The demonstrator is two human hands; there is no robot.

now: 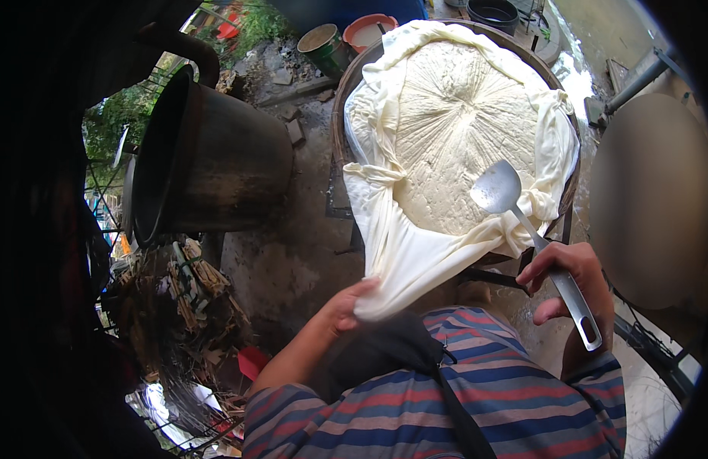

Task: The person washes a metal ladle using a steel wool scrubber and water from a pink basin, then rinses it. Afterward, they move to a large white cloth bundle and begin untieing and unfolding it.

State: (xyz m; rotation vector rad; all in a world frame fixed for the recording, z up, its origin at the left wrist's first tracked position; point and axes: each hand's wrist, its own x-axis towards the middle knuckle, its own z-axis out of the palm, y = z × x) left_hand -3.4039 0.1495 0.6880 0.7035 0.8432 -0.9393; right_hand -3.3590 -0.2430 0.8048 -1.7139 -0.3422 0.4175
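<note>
A large round mass of pale, crumbly curd-like paste (445,132) lies on a cream cloth (411,246) in a wide woven basket (338,126). Pleat marks fan out across its top from the middle. My left hand (349,304) grips the near edge of the cloth, drawn out toward my body. In my right hand (577,281) is a metal spatula (497,186) with a slotted handle. Its blade hangs over the right near side of the paste; whether it touches is hard to tell. Around the rim the cloth is bunched and twisted in places.
A big dark metal pot (233,160) lies tilted on its side at left. Below it are bundled sticks and scraps (199,275). Behind the basket stand a green can (322,49), an orange basin (368,31) and a black tub (492,16). A metal bar (640,86) is at right.
</note>
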